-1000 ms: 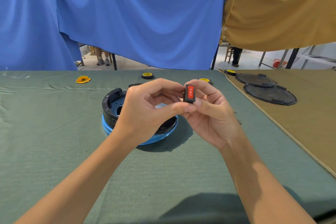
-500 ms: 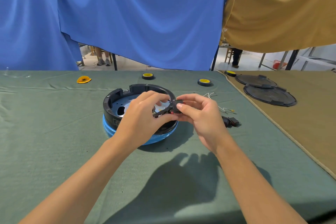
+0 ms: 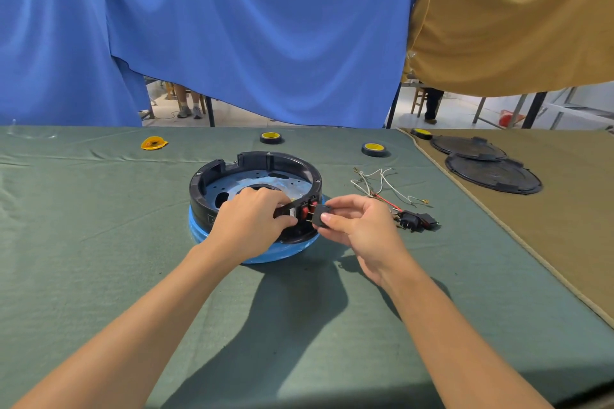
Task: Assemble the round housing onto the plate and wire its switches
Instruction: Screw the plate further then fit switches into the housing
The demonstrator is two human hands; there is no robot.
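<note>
Green tablecloth [image 3: 99, 242] carries a black round housing [image 3: 277, 160] atop a blue plate [image 3: 282, 253].

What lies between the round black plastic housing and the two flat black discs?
Head view: the right hand pinching a small black switch, then loose white and red wires and a black connector block.

Tape roll [image 3: 270, 137]; orange scrap [image 3: 153, 143]; blue drape [image 3: 265, 26].

Your housing [image 3: 199, 186] is black, its plate [image 3: 285, 252] blue, the switch [image 3: 321, 216] black, the rockers [image 3: 304, 212] red; your wires [image 3: 375, 193] run white and red, tape rolls [image 3: 270, 138] black with yellow centres, cloth [image 3: 99, 242] plain green
</note>
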